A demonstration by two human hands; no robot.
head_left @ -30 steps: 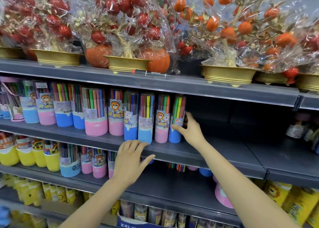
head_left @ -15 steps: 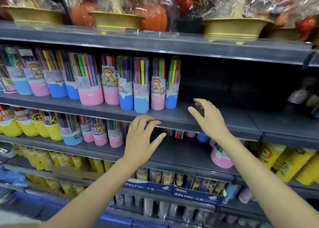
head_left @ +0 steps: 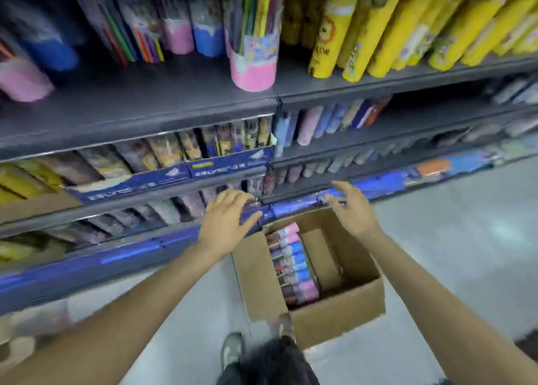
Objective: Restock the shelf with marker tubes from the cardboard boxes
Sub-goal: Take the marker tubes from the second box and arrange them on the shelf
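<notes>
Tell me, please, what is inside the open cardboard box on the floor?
The cardboard box holds a row of marker tubes lying along its left side, with pink and blue ends. Beside them a cardboard flap covers the bottom; anything under it or the tubes is hidden.

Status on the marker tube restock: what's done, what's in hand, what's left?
Done: marker tubes on the shelf, one pink-based tube at its front. In hand: nothing; left hand and right hand hang open above the cardboard box. Left: a row of boxed tubes awaits shelving.
</notes>
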